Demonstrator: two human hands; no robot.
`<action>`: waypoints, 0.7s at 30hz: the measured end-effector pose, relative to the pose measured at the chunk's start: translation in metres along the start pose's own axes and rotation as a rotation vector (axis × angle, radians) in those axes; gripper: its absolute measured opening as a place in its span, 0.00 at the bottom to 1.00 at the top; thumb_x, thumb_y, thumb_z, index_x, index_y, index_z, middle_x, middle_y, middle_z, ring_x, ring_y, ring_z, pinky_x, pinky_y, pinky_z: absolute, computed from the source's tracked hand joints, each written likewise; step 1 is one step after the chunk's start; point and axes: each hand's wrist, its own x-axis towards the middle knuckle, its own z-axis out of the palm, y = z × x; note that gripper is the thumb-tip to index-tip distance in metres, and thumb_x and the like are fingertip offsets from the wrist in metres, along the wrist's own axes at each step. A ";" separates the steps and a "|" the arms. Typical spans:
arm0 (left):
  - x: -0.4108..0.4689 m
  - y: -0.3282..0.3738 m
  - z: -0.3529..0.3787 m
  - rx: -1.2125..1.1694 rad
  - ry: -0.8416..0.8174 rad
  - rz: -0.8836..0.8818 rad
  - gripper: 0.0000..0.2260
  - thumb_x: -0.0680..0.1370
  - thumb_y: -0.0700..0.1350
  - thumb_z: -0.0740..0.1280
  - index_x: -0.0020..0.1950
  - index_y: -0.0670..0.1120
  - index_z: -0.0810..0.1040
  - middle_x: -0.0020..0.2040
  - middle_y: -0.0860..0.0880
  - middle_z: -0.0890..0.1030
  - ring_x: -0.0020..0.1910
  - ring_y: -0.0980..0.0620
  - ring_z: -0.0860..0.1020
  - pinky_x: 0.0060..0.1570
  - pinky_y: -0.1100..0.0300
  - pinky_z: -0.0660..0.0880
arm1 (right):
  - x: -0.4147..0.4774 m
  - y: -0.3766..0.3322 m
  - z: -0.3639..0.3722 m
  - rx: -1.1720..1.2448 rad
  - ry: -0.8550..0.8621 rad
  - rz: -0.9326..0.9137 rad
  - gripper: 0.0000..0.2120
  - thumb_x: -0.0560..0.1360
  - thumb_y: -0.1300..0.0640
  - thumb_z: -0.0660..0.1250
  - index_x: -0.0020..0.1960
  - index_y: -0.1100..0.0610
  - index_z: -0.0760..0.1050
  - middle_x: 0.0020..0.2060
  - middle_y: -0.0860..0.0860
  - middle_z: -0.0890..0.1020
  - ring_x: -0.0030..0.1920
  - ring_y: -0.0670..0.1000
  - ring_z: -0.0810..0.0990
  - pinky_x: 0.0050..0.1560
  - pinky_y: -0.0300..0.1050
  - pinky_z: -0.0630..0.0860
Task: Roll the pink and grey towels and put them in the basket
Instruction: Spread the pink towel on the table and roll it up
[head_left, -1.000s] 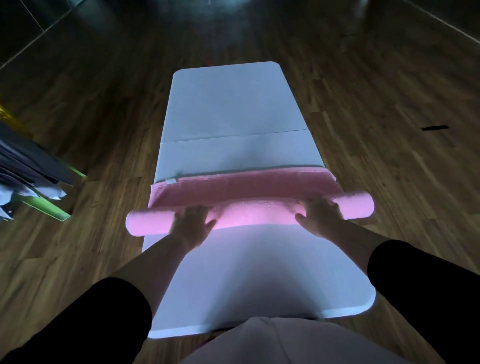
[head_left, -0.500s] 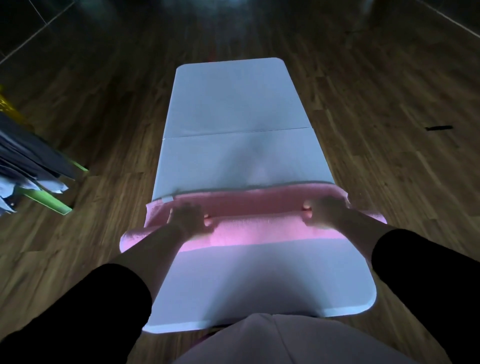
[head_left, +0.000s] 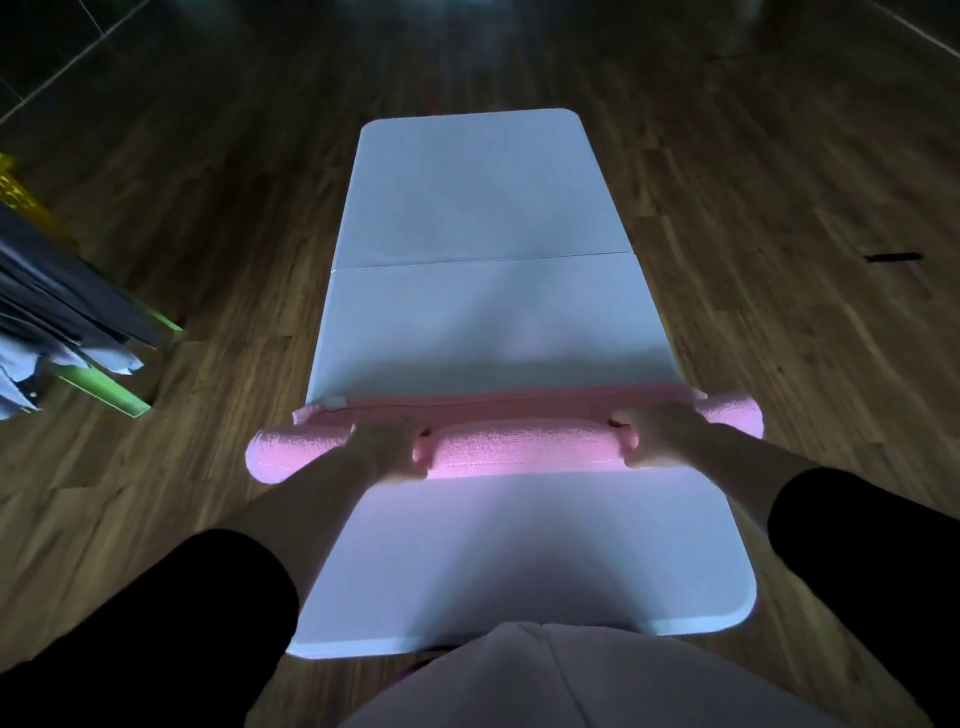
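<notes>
Pink towel (head_left: 519, 449): lay across the near half of the surface (head_left: 483, 208), wound for most of its length into a long roll running from side to side. Each end of the roll stuck out past a long edge of the surface.
Unrolled part: a narrow flat strip lay on the surface just beyond the roll, on its far side, with a small white tag (head_left: 332, 401) at the corner by the surface's left edge.
Left hand (head_left: 387, 452): sat on the roll near the surface's left edge. Its fingers (head_left: 395, 434) were curled over the top and the thumb was on the near side, clamped on the pink towel.
Right hand (head_left: 657, 434): sat on the roll near the surface's right edge, fingers bent over the top and thumb on the near side, gripping the pink towel the same way.
Sleeves (head_left: 182, 613): were black and ended above bare forearms that reached in over the surface's near corners.
Surface: was white, long and round-cornered, with a seam (head_left: 483, 262) across its middle.
Floor (head_left: 208, 208): was dark wooden planks all round the surface.
Left of the surface: dark and pale blue cloths (head_left: 62, 296) hung on a green frame (head_left: 104, 395). A yellow latticed edge (head_left: 15, 182) showed beyond them, and what it belonged to could not be told.
Right of the surface: a small black mark (head_left: 892, 257) lay on the floor, well apart from it.
</notes>
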 end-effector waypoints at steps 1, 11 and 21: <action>-0.002 -0.001 -0.008 -0.022 -0.089 -0.004 0.19 0.74 0.54 0.66 0.63 0.54 0.71 0.57 0.52 0.78 0.58 0.48 0.77 0.56 0.54 0.72 | 0.001 0.001 -0.008 -0.008 -0.082 0.008 0.22 0.70 0.51 0.66 0.64 0.46 0.71 0.54 0.46 0.80 0.53 0.51 0.78 0.45 0.40 0.72; 0.022 0.005 0.001 0.001 0.313 -0.155 0.23 0.78 0.56 0.62 0.71 0.50 0.65 0.67 0.47 0.71 0.67 0.45 0.69 0.64 0.47 0.68 | 0.034 0.000 0.009 0.227 0.356 0.133 0.25 0.77 0.47 0.64 0.71 0.53 0.65 0.66 0.55 0.69 0.68 0.58 0.66 0.61 0.57 0.73; 0.051 -0.026 -0.005 -0.028 0.445 -0.156 0.24 0.79 0.44 0.62 0.75 0.50 0.62 0.74 0.44 0.64 0.73 0.42 0.61 0.69 0.43 0.62 | 0.064 0.004 -0.007 0.101 0.494 0.227 0.26 0.77 0.46 0.64 0.72 0.50 0.62 0.68 0.54 0.67 0.68 0.58 0.66 0.60 0.57 0.72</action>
